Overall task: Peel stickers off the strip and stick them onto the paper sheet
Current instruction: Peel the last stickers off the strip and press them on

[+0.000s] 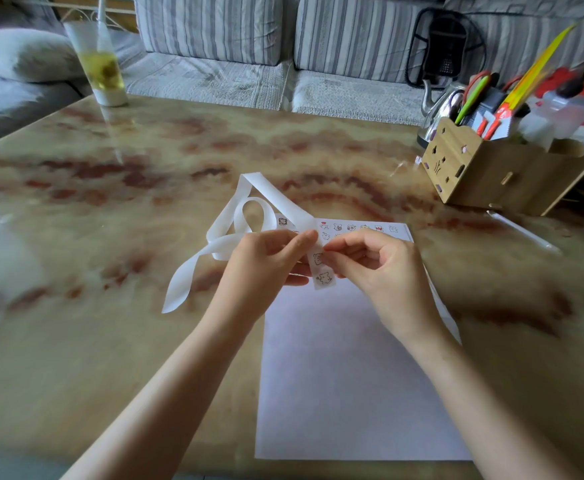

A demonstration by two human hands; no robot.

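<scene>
above the paper sheet (346, 375), the left hand (266, 261) pinches the sticker strip (321, 268); the right hand (377, 265) seems to pinch a sticker at its edge.

The left hand (266, 261) and right hand (380, 265) hide part of the paper sheet (346, 375) and where they pinch the strip (323, 271). Stuck stickers (351, 227) (upper centre) are too small to identify; the wooden organizer (484, 168) holds blurred contents.

No text or number is legible anywhere; the stickers (351, 227) on the paper sheet (346, 375) carry only small drawings.
</scene>
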